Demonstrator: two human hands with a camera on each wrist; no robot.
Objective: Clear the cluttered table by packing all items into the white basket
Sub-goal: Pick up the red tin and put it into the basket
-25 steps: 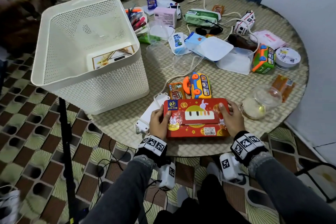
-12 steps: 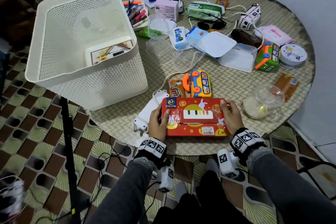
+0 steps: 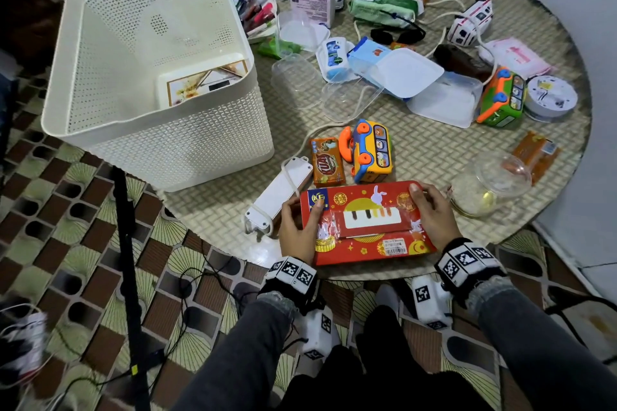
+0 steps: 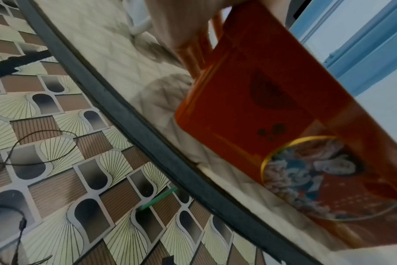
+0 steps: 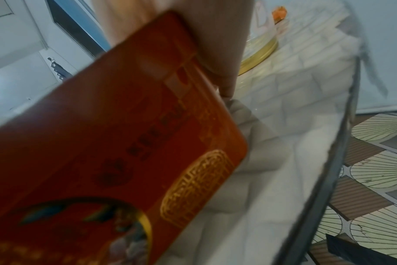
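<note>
A flat red box (image 3: 367,227) printed with piano keys and a rabbit is at the table's near edge. My left hand (image 3: 298,227) grips its left end, thumb on top. My right hand (image 3: 430,213) grips its right end the same way. Both wrist views show the red box's underside (image 4: 272,111) (image 5: 116,143) raised off the woven tablecloth, near edge lifted. The white basket (image 3: 100,27) stands at the table's left, tilted, with a white flat box (image 3: 200,83) inside.
Beside the box lie a white power strip (image 3: 280,190), an orange snack pack (image 3: 327,162), a yellow toy phone (image 3: 370,150) and a clear glass jar (image 3: 487,183). Clear tubs, wipes packs, pens, toys and cords crowd the far half. A black stand pole (image 3: 128,260) rises left of me.
The red box's near edge has risen off the table in both hands. My head has leaned in, so the table looks closer.
</note>
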